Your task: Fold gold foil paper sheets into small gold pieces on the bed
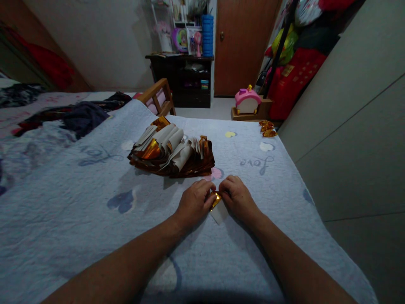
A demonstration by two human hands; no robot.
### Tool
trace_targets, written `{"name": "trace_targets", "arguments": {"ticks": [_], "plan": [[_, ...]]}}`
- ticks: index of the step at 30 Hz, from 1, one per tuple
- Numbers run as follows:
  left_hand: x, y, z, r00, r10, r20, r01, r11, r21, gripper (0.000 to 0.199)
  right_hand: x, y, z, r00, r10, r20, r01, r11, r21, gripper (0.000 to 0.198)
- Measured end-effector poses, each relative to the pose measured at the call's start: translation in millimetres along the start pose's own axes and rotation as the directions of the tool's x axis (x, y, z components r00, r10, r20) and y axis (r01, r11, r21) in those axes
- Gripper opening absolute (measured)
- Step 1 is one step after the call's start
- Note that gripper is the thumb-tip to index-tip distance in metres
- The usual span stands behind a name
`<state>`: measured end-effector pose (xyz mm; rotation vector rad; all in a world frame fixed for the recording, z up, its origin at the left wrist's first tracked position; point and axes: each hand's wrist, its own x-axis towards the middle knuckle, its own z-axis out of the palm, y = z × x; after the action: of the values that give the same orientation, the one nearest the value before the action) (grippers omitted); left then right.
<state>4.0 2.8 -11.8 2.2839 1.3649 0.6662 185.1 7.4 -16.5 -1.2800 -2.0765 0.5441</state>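
Between my hands, low over the light blue bedspread (190, 249), is a small sheet of gold foil paper (216, 200) with a pale, whitish part (219, 214) pointing toward me. My left hand (196, 198) pinches the foil paper at its left edge, fingers curled. My right hand (236, 196) grips the right side of the same piece, its fingertips bent and partly hidden. Just beyond them lies a thick, loosely fanned stack of gold and white foil paper (172, 150). Several folded gold pieces (267, 128) sit at the bed's far right corner.
Rumpled dark clothes (85, 118) lie to the left. Past the bed's far edge stand a wooden chair (160, 97), a dark shelf unit (180, 80) and a pink toy case (247, 101). A pale cabinet (354, 105) rises along the right side.
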Motion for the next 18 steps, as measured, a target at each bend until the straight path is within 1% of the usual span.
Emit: {"name": "trace_targets", "arguments": {"ticks": [3, 8, 11, 14, 18], "plan": [[1.2, -1.1, 0.3, 1.0, 0.021, -0.007, -0.021, 1.0, -0.017, 0.01, -0.3, 1.8, 1.1, 1.0, -0.014, -0.004, 0.014, 1.0, -0.026, 0.018], [1.8, -2.0, -0.5, 0.999, 0.048, 0.013, -0.048, 0.999, -0.015, 0.006, -2.1, 3.1, -0.3, 0.999, -0.044, -0.002, 0.044, 0.999, -0.017, 0.02], [1.5, -1.7, -1.6, 0.999, 0.035, 0.01, -0.035, 0.999, -0.028, 0.004, -3.9, 2.5, -2.6, 0.999, -0.054, 0.006, 0.054, 0.998, 0.02, 0.023], [1.4, -1.3, -2.5, 1.0, 0.024, 0.016, -0.023, 0.999, -0.049, 0.004, -5.2, 1.6, -4.1, 0.999, -0.046, -0.013, 0.047, 0.998, 0.052, 0.023], [1.8, 0.2, -2.8, 1.0, 0.003, 0.012, -0.002, 0.999, -0.044, 0.004, -4.3, 0.9, -3.8, 0.999, -0.032, -0.022, 0.033, 0.998, 0.049, 0.021]]}}
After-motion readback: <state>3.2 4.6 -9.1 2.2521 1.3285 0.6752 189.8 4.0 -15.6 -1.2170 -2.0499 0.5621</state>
